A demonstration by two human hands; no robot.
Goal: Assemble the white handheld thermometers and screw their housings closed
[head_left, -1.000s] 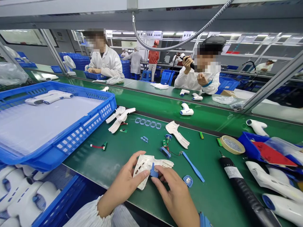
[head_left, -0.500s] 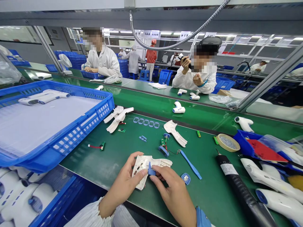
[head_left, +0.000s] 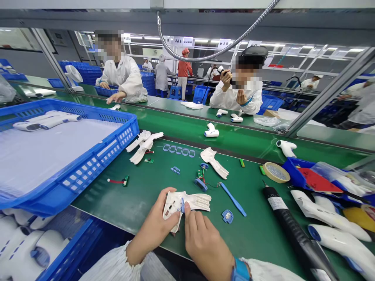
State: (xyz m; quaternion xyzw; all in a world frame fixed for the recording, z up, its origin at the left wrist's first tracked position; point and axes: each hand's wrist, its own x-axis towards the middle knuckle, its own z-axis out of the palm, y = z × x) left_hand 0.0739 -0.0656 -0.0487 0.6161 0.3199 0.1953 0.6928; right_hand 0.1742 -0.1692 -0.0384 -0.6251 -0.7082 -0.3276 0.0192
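My left hand (head_left: 156, 220) holds a white housing half (head_left: 197, 201), inner side up, its thumb across the wide end and its fingers behind. A small blue part (head_left: 182, 205) stands in the housing near its middle. My right hand (head_left: 205, 238) is closed, with its index fingertip against that blue part; its other fingers are curled together. Beyond the hands lie a wired blue module (head_left: 200, 184), a blue pry tool (head_left: 233, 200) and another white housing half (head_left: 214, 163). A round blue piece (head_left: 227, 216) rests to the right.
A large blue crate (head_left: 99, 168) fills the left. A black electric screwdriver (head_left: 293, 230), a tape ring (head_left: 275, 172) and white housings (head_left: 331, 214) are at right. White devices ride the green belt (head_left: 181, 127). Two people in white sit across it.
My right fingers have shifted from pinching the blue part to pressing at its side, and the part now sits more upright. The person across at left has stretched out a hand. The view has shifted slightly.
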